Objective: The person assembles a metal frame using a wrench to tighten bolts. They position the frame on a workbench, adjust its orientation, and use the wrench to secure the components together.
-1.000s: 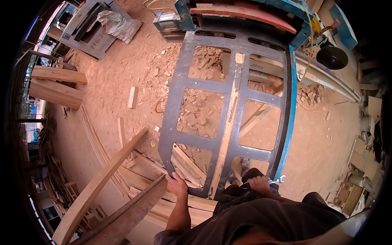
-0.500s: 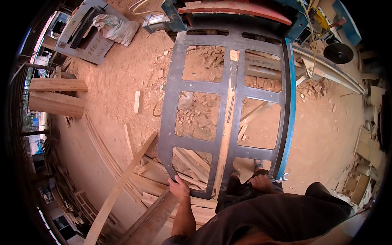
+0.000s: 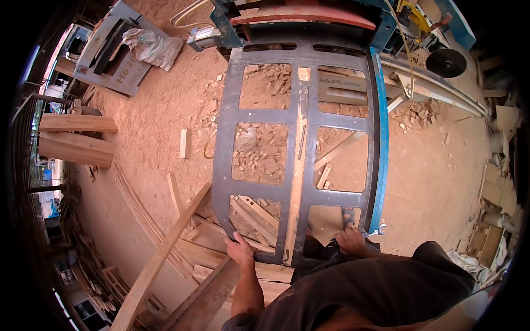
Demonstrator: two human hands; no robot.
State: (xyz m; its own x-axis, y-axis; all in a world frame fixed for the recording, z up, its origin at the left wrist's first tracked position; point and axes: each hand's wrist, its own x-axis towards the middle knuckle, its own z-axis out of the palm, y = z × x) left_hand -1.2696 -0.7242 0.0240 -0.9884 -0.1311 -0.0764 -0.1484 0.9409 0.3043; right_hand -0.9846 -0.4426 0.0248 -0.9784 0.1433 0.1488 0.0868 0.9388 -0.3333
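A grey metal table plate (image 3: 251, 116) with several rectangular cut-outs stretches away in front of me, and a worn wooden strip (image 3: 293, 207) runs along its middle. My left hand (image 3: 241, 251) is closed on the near left corner of the plate, its thumb on top. At the near right edge my right hand (image 3: 350, 241) makes a fist. An open-ended wrench (image 3: 375, 232) juts out to the right of that fist, its handle seeming to run into the fingers. A thin dark rod (image 3: 302, 142) lies on the strip.
A blue rail (image 3: 380, 165) borders the plate's right side; a red bar (image 3: 303, 16) crosses its far end. Far right stands a round saw blade (image 3: 446, 63). Long boards (image 3: 165, 251) lean at the left, with a sack (image 3: 153, 48) behind. Wood offcuts litter the floor.
The view has shifted, so the plate sits farther left and higher in the picture. My right hand and the wrench have moved slightly up. My left hand keeps its hold on the corner.
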